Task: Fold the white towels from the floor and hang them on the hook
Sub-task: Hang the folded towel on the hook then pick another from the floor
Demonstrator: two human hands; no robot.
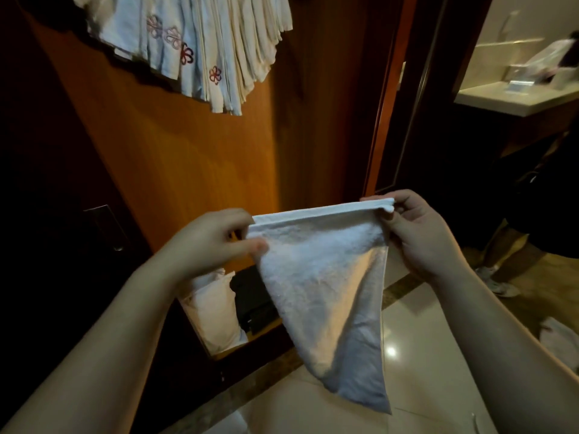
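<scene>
A white towel (322,277) hangs folded in front of me, its top hem stretched level between my hands. My left hand (206,242) pinches the left top corner between thumb and fingers. My right hand (419,233) pinches the right top corner. The towel's lower end droops to a point over the tiled floor (416,355). Several folded towels (200,48), some with embroidered flowers, hang in a row at the top left against the wooden panel; the hook itself is hidden. Another white towel (557,336) lies on the floor at the right edge.
An orange wooden panel (188,158) stands ahead, with a dark door and its handle (106,227) at left. A white pillow (213,311) sits low in an opening. Another person's legs (507,261) stand at right, below a pale counter (513,98).
</scene>
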